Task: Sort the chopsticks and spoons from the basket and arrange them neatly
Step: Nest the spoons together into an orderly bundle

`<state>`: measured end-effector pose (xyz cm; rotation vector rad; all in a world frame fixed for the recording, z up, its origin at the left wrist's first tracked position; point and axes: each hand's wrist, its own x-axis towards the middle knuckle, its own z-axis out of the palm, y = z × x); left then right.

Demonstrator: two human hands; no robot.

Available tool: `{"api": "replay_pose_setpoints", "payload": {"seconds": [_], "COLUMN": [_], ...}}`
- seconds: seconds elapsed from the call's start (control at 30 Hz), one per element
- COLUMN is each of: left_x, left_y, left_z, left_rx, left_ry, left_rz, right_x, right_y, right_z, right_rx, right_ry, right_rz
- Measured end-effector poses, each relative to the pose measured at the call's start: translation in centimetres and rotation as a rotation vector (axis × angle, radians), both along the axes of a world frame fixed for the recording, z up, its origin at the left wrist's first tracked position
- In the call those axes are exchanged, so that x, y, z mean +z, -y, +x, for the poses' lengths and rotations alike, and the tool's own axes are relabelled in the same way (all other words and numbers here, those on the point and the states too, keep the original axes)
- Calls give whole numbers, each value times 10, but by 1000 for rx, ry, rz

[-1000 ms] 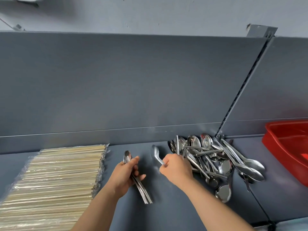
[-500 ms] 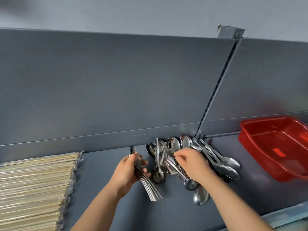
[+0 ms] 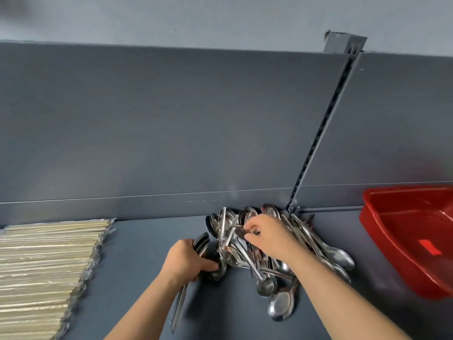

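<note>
Spoon stack point(image 3: 201, 242) gripped by left hand point(image 3: 186, 261); right hand point(image 3: 267, 238) pinches handle point(image 3: 236, 226).

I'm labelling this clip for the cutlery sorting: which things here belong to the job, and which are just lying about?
Belongs to the job:
- loose spoon pile
- stacked spoons, gripped by the left hand
- single spoon, pinched by the right hand
- wrapped chopsticks
- red basket

Just there:
- slotted post
- back panel
- shelf

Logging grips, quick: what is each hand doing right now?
Left hand: holding a spoon stack.
Right hand: pinching a spoon handle in the pile.
</note>
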<state>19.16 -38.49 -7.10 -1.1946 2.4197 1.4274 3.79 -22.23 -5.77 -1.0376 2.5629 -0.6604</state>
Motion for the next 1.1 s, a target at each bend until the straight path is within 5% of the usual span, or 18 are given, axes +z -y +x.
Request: {"api": "replay_pose_setpoints", "payload": {"seconds": [0.1,0.33,0.6,0.73,1.1], "left_x": [-1,1,28,30,22], "left_y": [-5,4,18,10,-16], "left_z": [2,25,51,49,16], "left_rx": [8,297,298,355,441], "left_ry": [30,-93,-179,-347,-607], "left_rz": [-27,-51,-94,154,577], "right_x": [-5,-1,14,22,29], "right_y": [5,13,39,37,-34], "right_z": [7,5,21,18,27], "right_rx": [50,129,440,543,287], "right_ry": [106,14,-378,-553,-6], "right_rz": [-14,-152,-200,-88,-157]}}
